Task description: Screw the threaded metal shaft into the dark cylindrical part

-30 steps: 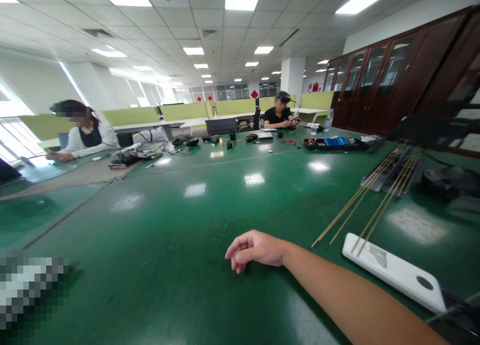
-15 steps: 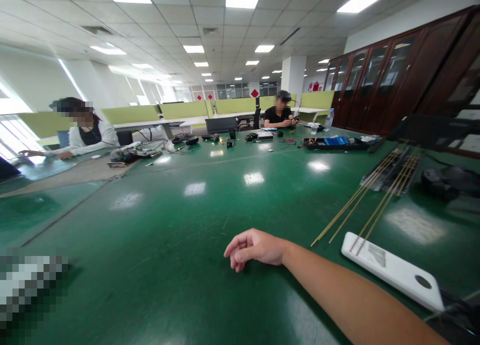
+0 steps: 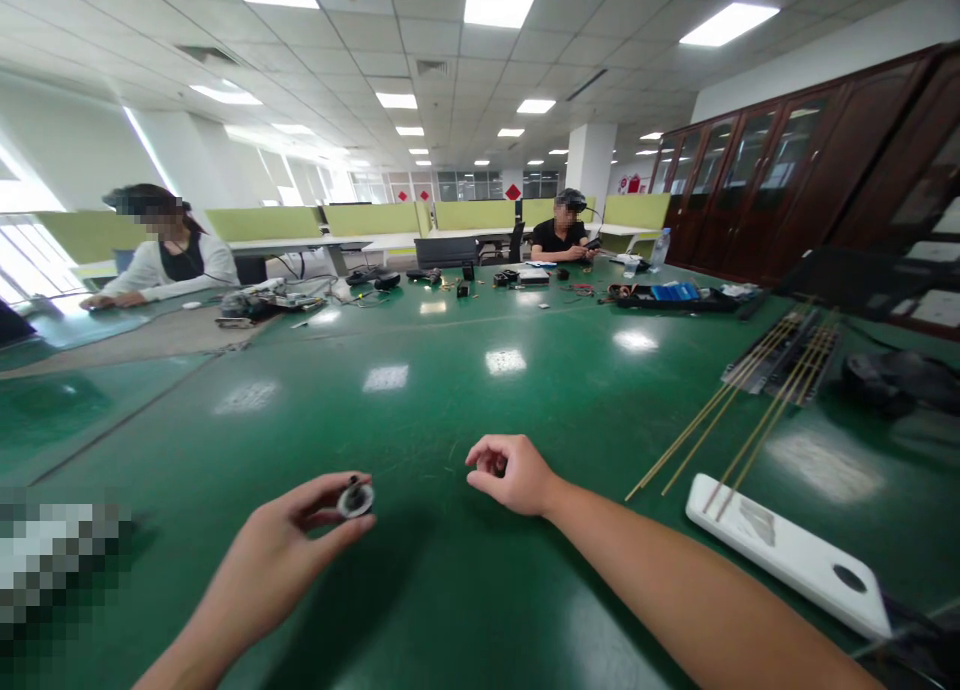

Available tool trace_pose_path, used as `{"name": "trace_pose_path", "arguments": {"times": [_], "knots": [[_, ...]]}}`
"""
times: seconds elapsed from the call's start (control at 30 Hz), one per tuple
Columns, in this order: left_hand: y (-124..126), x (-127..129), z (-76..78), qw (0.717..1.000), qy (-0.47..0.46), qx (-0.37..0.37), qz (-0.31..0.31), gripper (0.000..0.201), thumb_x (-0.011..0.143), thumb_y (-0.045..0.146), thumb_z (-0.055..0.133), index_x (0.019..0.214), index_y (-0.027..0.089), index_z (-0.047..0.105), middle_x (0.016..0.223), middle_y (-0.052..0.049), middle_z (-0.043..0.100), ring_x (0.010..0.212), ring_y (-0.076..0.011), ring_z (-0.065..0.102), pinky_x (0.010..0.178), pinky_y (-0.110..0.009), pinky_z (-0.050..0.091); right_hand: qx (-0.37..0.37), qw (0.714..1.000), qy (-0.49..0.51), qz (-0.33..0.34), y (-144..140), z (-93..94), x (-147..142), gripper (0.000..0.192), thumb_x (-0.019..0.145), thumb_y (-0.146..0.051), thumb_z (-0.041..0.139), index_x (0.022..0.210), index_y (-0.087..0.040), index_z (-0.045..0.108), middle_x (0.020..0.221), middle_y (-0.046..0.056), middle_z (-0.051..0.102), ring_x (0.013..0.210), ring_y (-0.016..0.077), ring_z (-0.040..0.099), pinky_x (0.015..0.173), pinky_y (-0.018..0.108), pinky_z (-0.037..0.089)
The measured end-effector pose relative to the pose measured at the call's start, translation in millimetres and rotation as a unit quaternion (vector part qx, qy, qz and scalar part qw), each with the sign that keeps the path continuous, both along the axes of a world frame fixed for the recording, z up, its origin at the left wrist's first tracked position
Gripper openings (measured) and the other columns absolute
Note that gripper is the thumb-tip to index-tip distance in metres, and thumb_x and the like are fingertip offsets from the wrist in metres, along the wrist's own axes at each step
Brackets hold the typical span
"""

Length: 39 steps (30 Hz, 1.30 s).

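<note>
Looks like early days: left hand [image 3: 289, 540] has a small round part [image 3: 355, 499] pinched in its grip, while right hand [image 3: 514, 475] sits loosely curled and empty on the table [image 3: 420, 390].

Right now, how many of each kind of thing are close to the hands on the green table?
Small round black-and-silver part, pinched in the left hand: 1
Thin brass-coloured rods, right of the empty right hand: 4
Flat white board, under two rod tips: 1
Total: 6
</note>
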State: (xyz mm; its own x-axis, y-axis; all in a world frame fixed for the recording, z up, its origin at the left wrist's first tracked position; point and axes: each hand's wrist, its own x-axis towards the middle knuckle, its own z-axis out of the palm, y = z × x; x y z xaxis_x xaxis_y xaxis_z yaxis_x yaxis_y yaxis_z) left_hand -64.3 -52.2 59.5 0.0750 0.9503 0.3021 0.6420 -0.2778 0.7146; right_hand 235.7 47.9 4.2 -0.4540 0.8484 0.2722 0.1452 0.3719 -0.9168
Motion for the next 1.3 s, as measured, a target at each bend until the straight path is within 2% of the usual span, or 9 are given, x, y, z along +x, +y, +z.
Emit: {"name": "trace_pose_path", "arguments": {"times": [0.07, 0.13, 0.2, 0.3, 0.4, 0.53, 0.83, 1.07, 1.3], "knots": [[24.8, 28.1, -6.7, 0.998, 0.001, -0.017, -0.059, 0.043, 0.087, 0.043, 0.072, 0.124, 0.024, 0.065, 0.116, -0.007, 0.069, 0.099, -0.0233, 0.070, 0.089, -0.035, 0.060, 0.016, 0.999, -0.002, -0.029, 3.8, 2.1, 6.9, 0.030, 0.077, -0.024, 0.073, 0.106, -0.018, 0.066, 0.082, 0.001, 0.065, 0.067, 0.0124, 0.053, 0.065, 0.027, 0.041], [41.6, 52.5, -15.6, 0.996, 0.018, 0.024, -0.089, 0.037, 0.091, 0.038, 0.067, 0.126, 0.025, 0.065, 0.115, -0.008, 0.068, 0.099, -0.0225, 0.068, 0.086, -0.034, 0.059, 0.045, 0.998, -0.021, -0.040, 2.9, 2.8, 8.6, 0.041, 0.074, -0.020, 0.072, 0.114, -0.019, 0.063, 0.090, 0.002, 0.065, 0.072, 0.0134, 0.056, 0.065, 0.027, 0.043], [48.9, 65.9, -27.3, 0.992, 0.034, 0.068, -0.099, 0.034, 0.092, 0.033, 0.066, 0.125, 0.026, 0.066, 0.112, -0.008, 0.068, 0.098, -0.0222, 0.067, 0.087, -0.034, 0.057, 0.075, 0.995, -0.050, -0.036, -3.4, 2.8, 4.9, 0.047, 0.072, -0.016, 0.071, 0.118, -0.021, 0.060, 0.094, 0.002, 0.065, 0.075, 0.0145, 0.057, 0.067, 0.027, 0.044], [49.3, 66.8, -45.7, 0.989, 0.046, 0.091, -0.103, 0.040, 0.087, 0.026, 0.069, 0.126, 0.026, 0.063, 0.112, -0.007, 0.068, 0.103, -0.0230, 0.066, 0.092, -0.034, 0.055, 0.098, 0.990, -0.089, -0.040, -18.4, 3.6, -6.0, 0.057, 0.071, -0.014, 0.070, 0.124, -0.024, 0.056, 0.101, 0.003, 0.064, 0.081, 0.0170, 0.058, 0.074, 0.030, 0.046], [48.3, 60.8, -55.0, 0.993, 0.048, 0.061, -0.091, 0.038, 0.084, 0.024, 0.072, 0.121, 0.026, 0.063, 0.111, -0.005, 0.068, 0.101, -0.0226, 0.066, 0.091, -0.034, 0.055, 0.119, 0.985, -0.120, -0.042, -29.7, 6.2, -13.8, 0.061, 0.069, -0.013, 0.070, 0.127, -0.026, 0.054, 0.106, 0.004, 0.063, 0.091, 0.0206, 0.059, 0.082, 0.033, 0.046], [51.0, 58.5, -54.1, 0.994, 0.036, 0.032, -0.097, 0.025, 0.086, 0.028, 0.071, 0.111, 0.025, 0.065, 0.106, -0.003, 0.068, 0.098, -0.0211, 0.065, 0.088, -0.033, 0.053, 0.115, 0.984, -0.132, -0.038, -31.2, 9.1, -13.7, 0.051, 0.071, -0.012, 0.069, 0.118, -0.025, 0.058, 0.106, 0.004, 0.062, 0.091, 0.0208, 0.059, 0.083, 0.033, 0.047], [48.8, 59.2, -55.3, 0.993, 0.001, 0.043, -0.108, 0.028, 0.084, 0.028, 0.075, 0.111, 0.024, 0.066, 0.107, -0.005, 0.069, 0.099, -0.0215, 0.066, 0.090, -0.033, 0.054, 0.124, 0.981, -0.140, -0.049, -28.7, 11.0, -12.1, 0.036, 0.074, -0.015, 0.071, 0.108, -0.024, 0.063, 0.098, 0.003, 0.063, 0.083, 0.0187, 0.058, 0.076, 0.031, 0.046], [47.3, 60.8, -55.6, 0.992, -0.004, 0.039, -0.116, 0.028, 0.084, 0.028, 0.076, 0.110, 0.028, 0.066, 0.106, 0.000, 0.069, 0.099, -0.0183, 0.065, 0.091, -0.029, 0.051, 0.154, 0.976, -0.150, -0.039, -29.6, 10.3, -12.9, 0.017, 0.079, -0.017, 0.070, 0.094, -0.023, 0.068, 0.090, 0.001, 0.066, 0.083, 0.0174, 0.060, 0.075, 0.029, 0.045], [46.6, 60.2, -56.3, 0.993, -0.008, 0.044, -0.112, 0.028, 0.084, 0.030, 0.076, 0.110, 0.030, 0.066, 0.106, 0.002, 0.069, 0.098, -0.0168, 0.065, 0.091, -0.027, 0.051, 0.169, 0.973, -0.154, -0.035, -29.9, 10.8, -11.4, 0.015, 0.079, -0.019, 0.071, 0.094, -0.022, 0.071, 0.086, 0.000, 0.068, 0.082, 0.0170, 0.062, 0.075, 0.028, 0.045]]}}
